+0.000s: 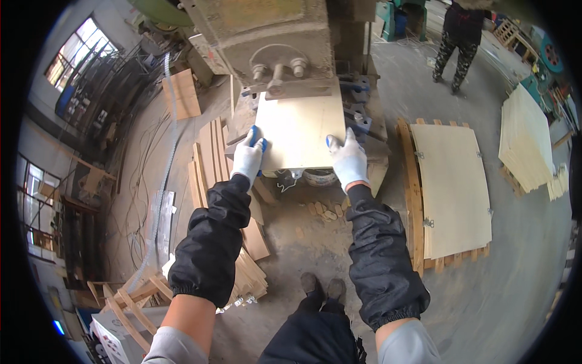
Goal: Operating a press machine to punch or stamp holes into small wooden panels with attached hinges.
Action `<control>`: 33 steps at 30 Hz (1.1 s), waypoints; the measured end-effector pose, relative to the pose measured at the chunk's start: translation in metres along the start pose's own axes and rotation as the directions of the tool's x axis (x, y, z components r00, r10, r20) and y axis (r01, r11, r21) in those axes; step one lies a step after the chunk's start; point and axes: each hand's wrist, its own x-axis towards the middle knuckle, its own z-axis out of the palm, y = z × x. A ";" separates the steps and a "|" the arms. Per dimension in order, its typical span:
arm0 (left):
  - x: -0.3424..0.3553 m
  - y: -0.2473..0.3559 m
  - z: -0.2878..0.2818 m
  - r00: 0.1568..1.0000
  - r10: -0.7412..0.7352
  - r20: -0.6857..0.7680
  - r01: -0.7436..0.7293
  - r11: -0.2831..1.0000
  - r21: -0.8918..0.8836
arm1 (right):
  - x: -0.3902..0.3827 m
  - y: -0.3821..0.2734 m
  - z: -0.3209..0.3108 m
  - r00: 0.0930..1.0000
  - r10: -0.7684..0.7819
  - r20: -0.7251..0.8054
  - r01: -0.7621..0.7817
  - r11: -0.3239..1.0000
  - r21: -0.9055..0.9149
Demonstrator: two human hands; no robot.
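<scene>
A pale, thin wooden board (301, 130) lies on the bed of a large press (273, 36), its far edge under the press head. My left hand (247, 155), in a white glove with blue fingertips, grips the board's left edge near its front corner. On the opposite edge my right hand (348, 159), gloved alike, holds the board with the thumb on top. The fingers under the board are partly hidden. Above the far part of the board sit the bolts (276, 79) of the press head.
A clamped stack of pale sheets (456, 188) rests on a pallet (418, 242) to the right. Another sheet stack (525, 139) stands farther right. Wooden strips (212, 151) lie on the left. Small wood offcuts (327, 212) lie below the press. A person (461, 42) stands at the back right.
</scene>
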 end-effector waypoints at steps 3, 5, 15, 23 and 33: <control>-0.005 0.004 -0.004 0.998 -0.055 0.032 0.056 0.998 -0.018 | 0.003 0.000 0.006 1.000 0.000 -0.001 0.000 1.000 0.023; 0.001 -0.004 -0.004 0.999 -0.026 0.019 0.026 1.000 -0.012 | 0.003 -0.001 0.006 0.999 0.037 0.017 -0.038 0.999 0.026; 0.010 -0.005 -0.008 1.000 -0.021 0.023 0.020 0.998 0.057 | 0.003 -0.006 0.006 1.000 0.009 -0.003 -0.009 1.000 0.014; 0.019 -0.033 -0.005 0.990 0.130 -0.048 -0.117 0.972 0.203 | -0.002 -0.011 0.010 1.000 0.019 0.007 -0.020 0.999 0.042; 0.017 -0.026 0.000 0.995 0.101 -0.016 -0.096 0.977 0.191 | -0.001 -0.009 0.004 1.000 -0.002 0.027 -0.003 0.984 0.175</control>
